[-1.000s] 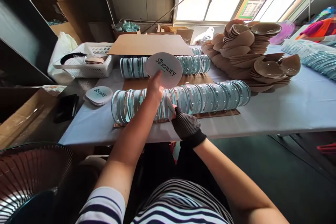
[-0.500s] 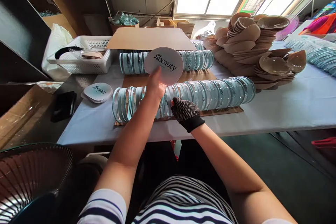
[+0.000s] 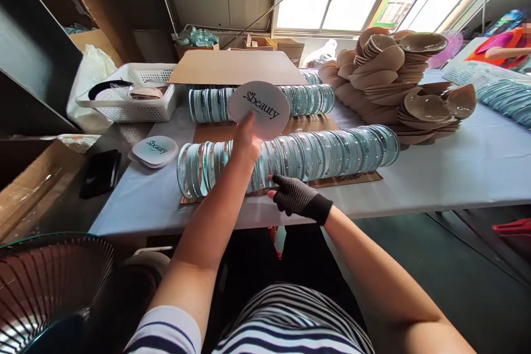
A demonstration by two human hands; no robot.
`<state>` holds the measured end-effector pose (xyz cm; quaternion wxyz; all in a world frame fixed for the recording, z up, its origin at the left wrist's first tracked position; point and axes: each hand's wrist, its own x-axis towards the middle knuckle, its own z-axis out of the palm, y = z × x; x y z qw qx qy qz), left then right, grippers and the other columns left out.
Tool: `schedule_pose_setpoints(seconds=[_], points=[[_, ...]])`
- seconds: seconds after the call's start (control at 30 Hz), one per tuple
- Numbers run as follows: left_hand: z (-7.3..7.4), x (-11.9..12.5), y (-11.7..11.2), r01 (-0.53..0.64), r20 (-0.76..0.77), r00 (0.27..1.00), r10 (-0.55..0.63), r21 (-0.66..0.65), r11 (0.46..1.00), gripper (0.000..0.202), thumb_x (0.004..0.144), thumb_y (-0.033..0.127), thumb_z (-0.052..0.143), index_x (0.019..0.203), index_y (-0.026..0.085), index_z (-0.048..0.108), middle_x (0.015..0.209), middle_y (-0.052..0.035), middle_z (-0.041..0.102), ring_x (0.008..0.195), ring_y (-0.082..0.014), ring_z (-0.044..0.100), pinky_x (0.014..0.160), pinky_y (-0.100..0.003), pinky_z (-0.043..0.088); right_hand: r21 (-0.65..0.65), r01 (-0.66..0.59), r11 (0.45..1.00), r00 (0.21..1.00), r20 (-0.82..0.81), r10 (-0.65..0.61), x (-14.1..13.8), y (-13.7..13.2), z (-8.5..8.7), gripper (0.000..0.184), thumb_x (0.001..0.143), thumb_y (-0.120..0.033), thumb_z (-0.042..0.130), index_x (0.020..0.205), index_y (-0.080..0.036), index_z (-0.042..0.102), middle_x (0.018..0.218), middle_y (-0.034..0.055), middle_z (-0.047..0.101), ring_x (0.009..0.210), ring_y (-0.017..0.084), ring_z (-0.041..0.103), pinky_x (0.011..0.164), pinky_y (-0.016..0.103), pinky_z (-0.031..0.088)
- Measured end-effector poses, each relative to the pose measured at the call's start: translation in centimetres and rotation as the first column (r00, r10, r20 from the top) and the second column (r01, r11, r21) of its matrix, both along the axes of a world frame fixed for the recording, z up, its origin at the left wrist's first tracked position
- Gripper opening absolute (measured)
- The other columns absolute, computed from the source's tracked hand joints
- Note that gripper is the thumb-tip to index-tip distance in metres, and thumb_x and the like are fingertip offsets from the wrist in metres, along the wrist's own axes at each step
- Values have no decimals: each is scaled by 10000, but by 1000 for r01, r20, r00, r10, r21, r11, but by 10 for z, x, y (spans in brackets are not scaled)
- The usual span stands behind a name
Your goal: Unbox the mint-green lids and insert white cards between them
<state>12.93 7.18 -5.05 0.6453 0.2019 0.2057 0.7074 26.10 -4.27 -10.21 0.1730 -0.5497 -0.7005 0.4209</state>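
My left hand pinches a round white card printed "Sbeauty" and holds it up above the near row of clear round cases. These cases stand on edge in a long line on a cardboard strip. My right hand, in a black mesh glove, rests at the front of that row near its middle, fingers curled against the cases. A small stack of the same printed cards lies to the left on the table. A second row of cases lies farther back.
A white basket stands at back left beside a flat cardboard sheet. A big heap of tan cups fills the back right. A black object lies left; a fan guard is at lower left. Another person's sleeve shows at far right.
My gloved right hand has slid down from the cases toward the table's front edge. The left hand with the card has hardly moved.
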Motion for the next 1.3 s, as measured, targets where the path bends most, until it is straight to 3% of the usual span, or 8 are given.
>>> schedule_pose_setpoints(seconds=[0.17,0.3,0.4,0.57,0.77,1.0,1.2,1.3], points=[[4,-58,-39,-189,-111,969,222,250,950,344,827,283,682,1171,288,677,1323,7,611,1308,-236,502,1096,-455,426,551,300,779,921,48,-388,92,0,15,328,945,-279,482,1197,-147,644,990,64,617,853,82,590,798,164,452],[-18,-133,-93,-579,-280,603,747,489,652,343,796,256,677,1068,464,687,1320,221,564,1391,-191,405,1191,-443,325,663,652,368,588,-135,-797,189,18,8,462,962,-310,483,1377,-116,538,1251,141,529,1153,143,544,1000,213,421],[-52,-163,-111,-617,-416,593,690,316,721,329,761,312,698,1019,514,676,1257,264,582,1389,-201,406,1186,-482,324,630,747,212,387,-153,-909,230,39,-16,634,960,-371,495,1523,-105,373,1415,168,373,1355,207,380,1149,296,313],[-91,-159,-102,-601,-293,783,549,-128,789,292,805,313,666,1092,271,703,1222,17,673,1256,-238,545,1086,-522,418,452,865,217,327,-182,-927,253,70,-40,562,987,-395,429,1502,-168,410,1403,132,395,1294,235,428,1116,357,347],[-78,-145,-104,-711,-305,675,671,-30,702,428,733,270,750,1130,133,673,1149,-112,683,1025,-230,651,926,-400,532,620,763,184,371,-187,-910,255,76,-25,645,930,-486,439,1444,-99,487,1335,190,433,1281,311,422,1115,520,340],[-50,-72,-120,-581,-323,720,615,205,788,498,643,399,846,1058,158,714,1081,-100,707,1012,-232,658,916,-334,520,931,125,342,968,-39,-248,59,41,14,659,991,-566,374,1468,-114,422,1382,123,425,1316,198,424,1119,377,425],[-61,-57,-119,-506,-315,800,511,103,856,437,690,414,821,1020,148,718,1005,-87,717,966,-209,663,870,-314,527,960,6,280,998,12,-63,-53,-9,9,514,975,-400,414,1390,-108,500,1425,135,370,1401,216,308,1164,436,363],[-68,-60,-118,-449,-370,814,448,88,889,377,702,426,809,928,135,726,910,-80,719,887,-202,671,813,-297,533,888,-29,458,999,43,-20,-61,-13,2,469,978,-419,360,1205,-108,629,1192,136,556,1141,168,546,973,293,509]])
